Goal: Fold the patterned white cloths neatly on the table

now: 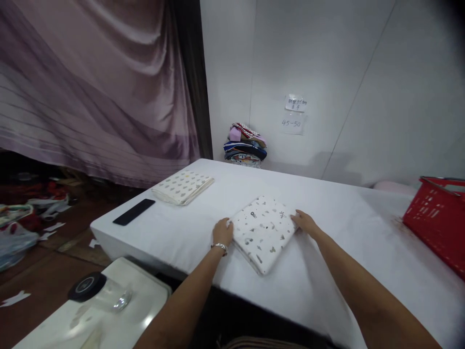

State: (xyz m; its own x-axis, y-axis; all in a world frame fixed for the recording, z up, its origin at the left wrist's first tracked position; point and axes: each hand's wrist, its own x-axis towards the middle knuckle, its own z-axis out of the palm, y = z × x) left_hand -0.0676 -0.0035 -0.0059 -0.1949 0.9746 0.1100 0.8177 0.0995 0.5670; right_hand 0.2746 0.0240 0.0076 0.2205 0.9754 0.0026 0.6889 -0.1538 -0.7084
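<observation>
A folded white cloth (263, 232) with small grey and brown prints lies turned cornerwise near the front edge of the white-covered table (327, 203). My left hand (222, 233), with a bracelet at the wrist, grips its left corner. At the opposite corner my right hand (304, 222) has its fingers closed on the cloth's edge. The thumbs and fingertips are partly hidden at the cloth's edges. Farther left on the table rests a second folded cloth (183, 186), cream with grey motifs, apart from both hands.
A black flat slab (134, 212) lies by the table's left edge. At right stands a red basket (436, 218). Stacked fabrics (245, 145) are by the wall beyond the table. A clear jar with a black lid (87, 287) lies on a pale surface (145, 278) at lower left.
</observation>
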